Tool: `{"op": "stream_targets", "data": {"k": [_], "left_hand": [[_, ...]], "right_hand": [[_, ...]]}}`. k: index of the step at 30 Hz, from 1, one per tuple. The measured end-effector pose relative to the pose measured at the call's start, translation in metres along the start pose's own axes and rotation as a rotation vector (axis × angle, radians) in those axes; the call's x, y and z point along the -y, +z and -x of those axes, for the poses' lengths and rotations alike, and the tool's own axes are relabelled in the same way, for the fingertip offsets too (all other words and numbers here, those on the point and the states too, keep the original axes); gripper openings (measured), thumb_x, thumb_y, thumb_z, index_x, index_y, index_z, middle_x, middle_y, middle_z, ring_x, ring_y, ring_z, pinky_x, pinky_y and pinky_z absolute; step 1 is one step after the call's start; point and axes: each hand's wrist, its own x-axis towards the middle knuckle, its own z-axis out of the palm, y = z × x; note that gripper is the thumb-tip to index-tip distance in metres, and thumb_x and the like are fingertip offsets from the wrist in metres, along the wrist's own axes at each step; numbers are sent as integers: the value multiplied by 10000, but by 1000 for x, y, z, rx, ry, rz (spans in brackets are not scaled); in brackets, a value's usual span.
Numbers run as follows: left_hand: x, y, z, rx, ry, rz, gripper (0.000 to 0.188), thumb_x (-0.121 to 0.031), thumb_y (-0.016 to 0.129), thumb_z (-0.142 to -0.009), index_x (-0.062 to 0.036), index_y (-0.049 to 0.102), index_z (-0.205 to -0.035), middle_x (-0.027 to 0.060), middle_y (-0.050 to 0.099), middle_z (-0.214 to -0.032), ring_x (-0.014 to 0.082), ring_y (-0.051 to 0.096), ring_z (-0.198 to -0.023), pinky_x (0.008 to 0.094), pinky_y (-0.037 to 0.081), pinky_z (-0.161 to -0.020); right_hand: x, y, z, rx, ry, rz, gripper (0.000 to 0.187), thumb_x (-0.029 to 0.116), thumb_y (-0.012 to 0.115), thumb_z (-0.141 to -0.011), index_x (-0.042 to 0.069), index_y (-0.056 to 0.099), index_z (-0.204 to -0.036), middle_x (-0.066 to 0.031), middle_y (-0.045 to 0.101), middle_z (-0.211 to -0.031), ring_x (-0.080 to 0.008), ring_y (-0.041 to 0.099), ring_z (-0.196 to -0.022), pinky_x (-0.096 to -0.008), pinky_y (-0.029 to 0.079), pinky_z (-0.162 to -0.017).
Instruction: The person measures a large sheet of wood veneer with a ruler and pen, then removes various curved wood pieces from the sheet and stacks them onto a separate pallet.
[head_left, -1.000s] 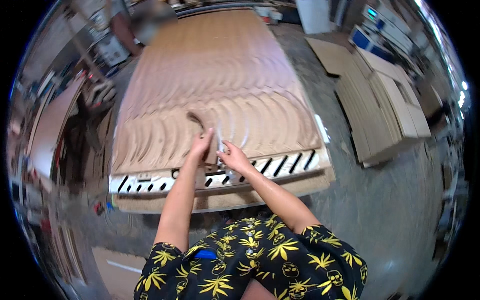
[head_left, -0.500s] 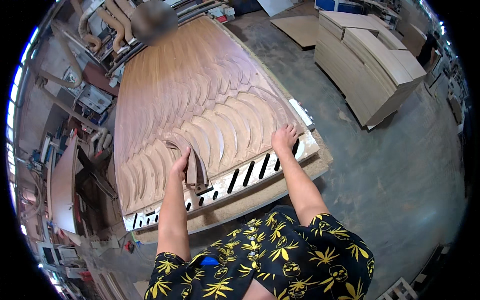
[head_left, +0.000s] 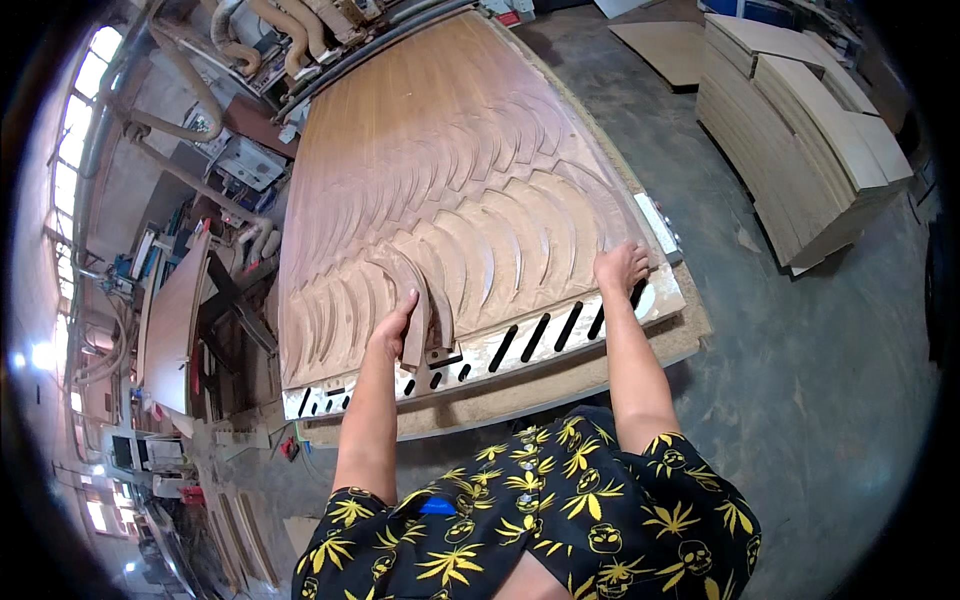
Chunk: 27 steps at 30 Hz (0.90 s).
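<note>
A large brown wooden panel [head_left: 405,110] lies before me, cut into rows of curved strips and dusted with sawdust. My left hand [head_left: 393,325] is wrapped round the near part of a curved wooden strip [head_left: 419,318], thumb on top. The strip stands proud of the panel, its near end over the pale slotted edge. Beside it on the right lies another curved strip [head_left: 441,315]. At the panel's near right corner, my right hand [head_left: 622,267] touches the surface with curled fingers; whatever is under them is hidden.
The panel rests on a pale bed with black slots [head_left: 535,333]. Stacked curved boards [head_left: 790,150] stand on the floor to the right, near a flat sheet [head_left: 660,52]. Ducting hoses [head_left: 290,35] hang at the far left; a tilted panel [head_left: 175,320] leans on the left.
The view has swung, so the scene sits farther right and higher. The left-hand strip has shifted slightly toward me and apart from its neighbour. My right fingers look more curled.
</note>
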Motion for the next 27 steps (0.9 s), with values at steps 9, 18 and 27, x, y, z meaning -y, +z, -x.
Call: {"op": "stream_targets", "data": {"k": [9, 18, 27], "left_hand": [[35, -17, 49, 8, 96, 183, 770, -570, 681, -934, -24, 507, -1448, 161, 639, -1341, 315, 631, -1175, 491, 499, -1004], [31, 19, 68, -98, 209, 210, 735, -534, 692, -943, 18, 542, -1405, 137, 665, -1282, 269, 651, -1118, 454, 526, -959], [47, 13, 88, -101, 243, 294, 637, -543, 668, -959, -12, 604, -1304, 77, 688, -1104, 204, 656, -937, 383, 554, -779]], "right_hand": [[10, 8, -2, -57, 45, 76, 681, 384, 811, -735, -22, 532, -1205, -241, 518, -1286, -404, 478, -1245, -499, 345, -1062], [8, 10, 11, -114, -3, 169, 696, 380, 802, -791, -18, 518, -1287, -219, 519, -1306, -398, 485, -1248, -528, 344, -1037], [27, 9, -12, -18, 200, 87, 536, 223, 666, -865, -49, 494, -1294, -230, 493, -1351, -406, 452, -1290, -555, 321, -1071]]}}
